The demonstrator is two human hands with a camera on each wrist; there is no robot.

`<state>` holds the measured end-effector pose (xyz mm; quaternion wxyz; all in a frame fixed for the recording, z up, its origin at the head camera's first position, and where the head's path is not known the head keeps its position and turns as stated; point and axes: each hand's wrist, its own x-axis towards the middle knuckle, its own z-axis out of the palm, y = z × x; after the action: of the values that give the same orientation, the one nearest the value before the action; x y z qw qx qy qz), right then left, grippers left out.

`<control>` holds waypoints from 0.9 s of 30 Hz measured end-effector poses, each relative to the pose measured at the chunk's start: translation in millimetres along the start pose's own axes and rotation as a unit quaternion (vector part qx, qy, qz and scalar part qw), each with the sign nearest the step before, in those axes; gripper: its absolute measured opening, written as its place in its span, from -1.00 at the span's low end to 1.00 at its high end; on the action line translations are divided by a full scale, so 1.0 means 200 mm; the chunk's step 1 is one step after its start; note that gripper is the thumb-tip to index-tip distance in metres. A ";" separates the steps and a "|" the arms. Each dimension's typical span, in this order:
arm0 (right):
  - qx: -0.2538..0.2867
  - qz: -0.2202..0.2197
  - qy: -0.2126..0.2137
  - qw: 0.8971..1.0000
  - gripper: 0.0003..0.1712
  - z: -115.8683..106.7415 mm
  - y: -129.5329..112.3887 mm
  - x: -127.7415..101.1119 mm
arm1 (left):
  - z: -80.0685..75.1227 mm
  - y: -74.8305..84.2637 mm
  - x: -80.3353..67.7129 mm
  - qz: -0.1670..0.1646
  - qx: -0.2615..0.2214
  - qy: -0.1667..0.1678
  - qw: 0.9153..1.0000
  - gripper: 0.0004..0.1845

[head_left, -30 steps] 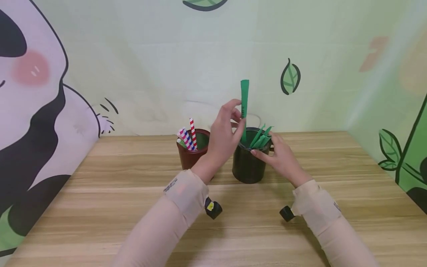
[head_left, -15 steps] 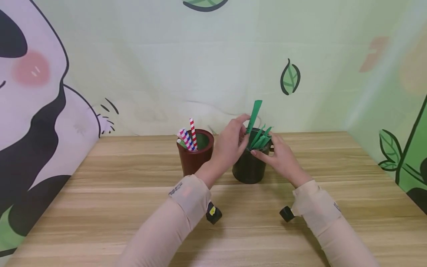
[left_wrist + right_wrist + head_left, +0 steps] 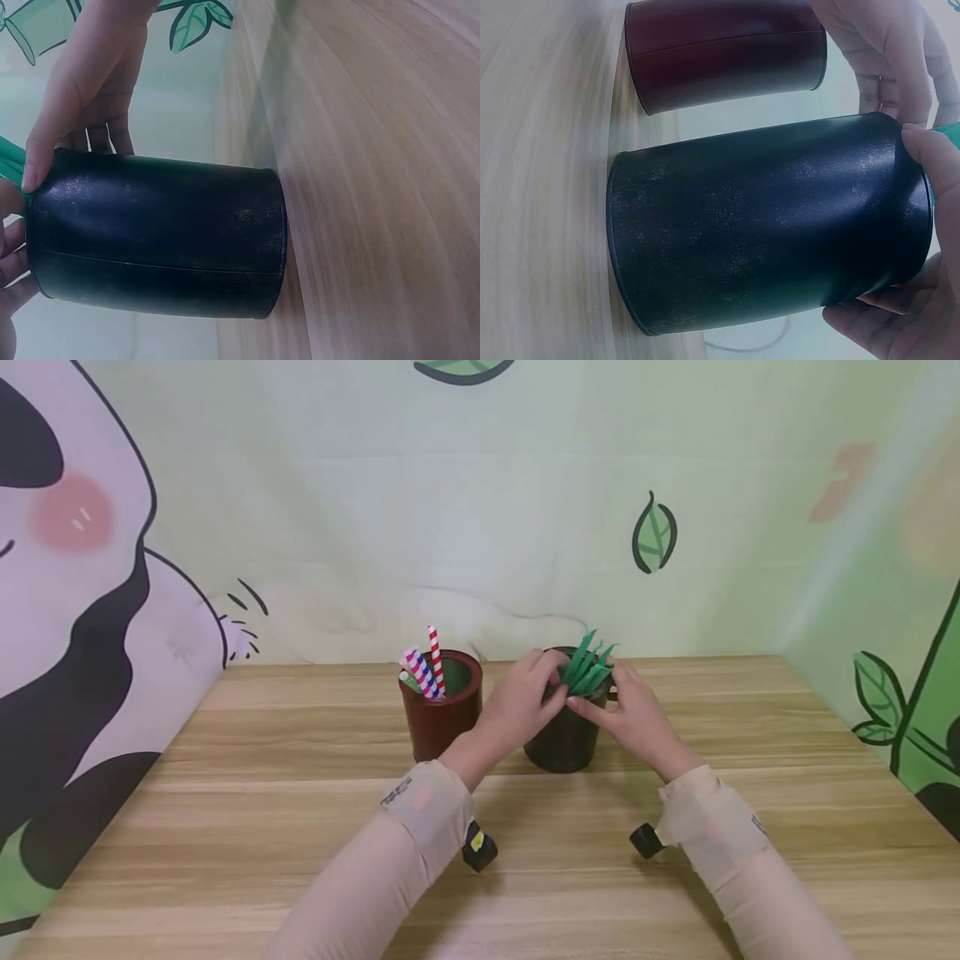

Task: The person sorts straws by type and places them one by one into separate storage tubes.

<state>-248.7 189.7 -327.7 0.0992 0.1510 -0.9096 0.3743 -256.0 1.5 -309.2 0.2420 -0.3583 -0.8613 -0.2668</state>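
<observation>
A black cylindrical pen holder [image 3: 562, 735] stands upright on the table, with several flat-ended green paper-wrapped sticks [image 3: 587, 670] leaning to the right in its mouth. My right hand [image 3: 641, 718] grips its rim from the right, thumb in front and fingers behind. My left hand [image 3: 521, 702] is at the rim's left side, its bent fingers and thumb round the edge beside the green sticks. Both thumbs nearly meet at the front. In the right wrist view, the left hand [image 3: 900, 52] reaches the rim from above and the black pen holder [image 3: 765, 225] fills the middle.
A dark red pen holder [image 3: 442, 727] stands just left of the black one and holds several striped paper straws [image 3: 427, 668]. The wooden table [image 3: 285, 827] meets a green wall [image 3: 360, 527] with printed leaves and a panda close behind.
My left hand has lowered a green paper-wrapped stick into the black pen holder, tilting it right among the others, and come down to the rim. The right hand has stayed put.
</observation>
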 end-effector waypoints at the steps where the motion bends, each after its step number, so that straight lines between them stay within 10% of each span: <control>1: -0.002 -0.002 0.001 1.000 -0.18 0.00 0.00 0.00 | 0.00 0.00 0.00 0.002 0.001 0.000 1.000 -0.78; 27: -0.010 -0.006 0.000 1.000 -0.26 0.00 0.00 0.00 | -0.10 0.01 -0.07 -0.041 -0.003 0.030 0.999 -0.64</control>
<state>-248.8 190.3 -327.5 0.1033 0.1558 -0.9121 0.3648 -240.5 -17.0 -301.7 0.2553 -0.3156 -0.8669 -0.2894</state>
